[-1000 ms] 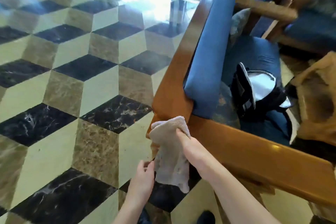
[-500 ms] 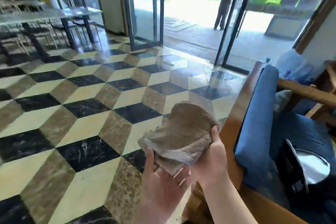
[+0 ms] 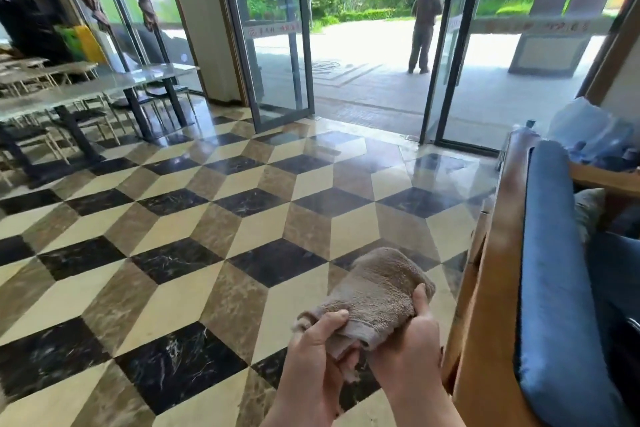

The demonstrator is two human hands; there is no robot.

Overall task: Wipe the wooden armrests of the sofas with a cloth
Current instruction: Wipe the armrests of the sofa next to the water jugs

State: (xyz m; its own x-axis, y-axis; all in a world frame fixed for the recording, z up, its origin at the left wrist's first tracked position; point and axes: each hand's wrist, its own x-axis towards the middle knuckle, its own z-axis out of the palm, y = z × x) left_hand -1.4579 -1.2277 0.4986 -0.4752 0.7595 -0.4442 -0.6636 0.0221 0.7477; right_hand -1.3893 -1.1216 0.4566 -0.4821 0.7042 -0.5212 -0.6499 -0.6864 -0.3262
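Note:
A folded beige terry cloth (image 3: 377, 295) is held in front of me above the floor by both hands. My left hand (image 3: 313, 357) pinches its lower left corner with thumb on top. My right hand (image 3: 410, 343) grips its right side. Just to the right runs the sofa's wooden frame (image 3: 491, 270), with a blue back cushion (image 3: 554, 270) against it. The cloth is clear of the wood. Another wooden armrest (image 3: 602, 177) shows at the far right, partly hidden by the cushion.
A glossy floor of black, brown and cream tiles (image 3: 207, 253) stretches ahead. Glass doors (image 3: 277, 38) stand open; a person (image 3: 424, 24) stands outside. Tables and chairs (image 3: 86, 97) fill the left. Blue plastic bags (image 3: 588, 135) lie behind the sofa.
The view rose from the sofa's wooden corner to the doorway. The cloth came off the wood and is now held by both hands, my left hand having closed on its corner.

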